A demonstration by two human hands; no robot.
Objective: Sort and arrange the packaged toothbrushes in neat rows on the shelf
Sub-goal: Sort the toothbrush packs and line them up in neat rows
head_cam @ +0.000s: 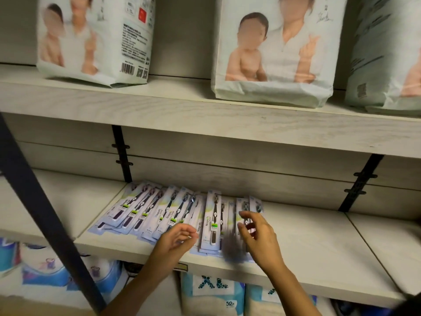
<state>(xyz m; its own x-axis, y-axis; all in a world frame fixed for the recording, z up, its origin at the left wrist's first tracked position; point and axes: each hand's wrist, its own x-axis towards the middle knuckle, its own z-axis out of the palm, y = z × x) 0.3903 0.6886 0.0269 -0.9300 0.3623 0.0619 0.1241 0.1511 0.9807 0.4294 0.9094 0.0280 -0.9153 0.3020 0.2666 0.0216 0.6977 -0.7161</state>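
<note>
A pale wooden shelf carried the packaged toothbrushes, which lay flat near its front edge in an overlapping spread, left of the middle. On the upper shelf stood large nappy packs, and soft blue-and-white packs filled the space below.

The toothbrush packs at the left end fanned out at a slant, while one straighter pack lay nearly square to the shelf edge, with a few more just beside it on the right.

The sorting appeared to be at an early stage, with the row loose and uneven. The next move would likely call for gathering the slanted packs, turning them square to the edge and closing up the overlaps.

The person's left hand hovered over the middle of the spread, fingers loosely curled and thumb close to the fingertips, with nothing plainly in its hold. The right hand hung over the right-hand packs, fingers spread and bent, gripping nothing visible. A dark blurred patch lay between the hands; what it was could not be told, nor whether either hand touched the packs.
</note>
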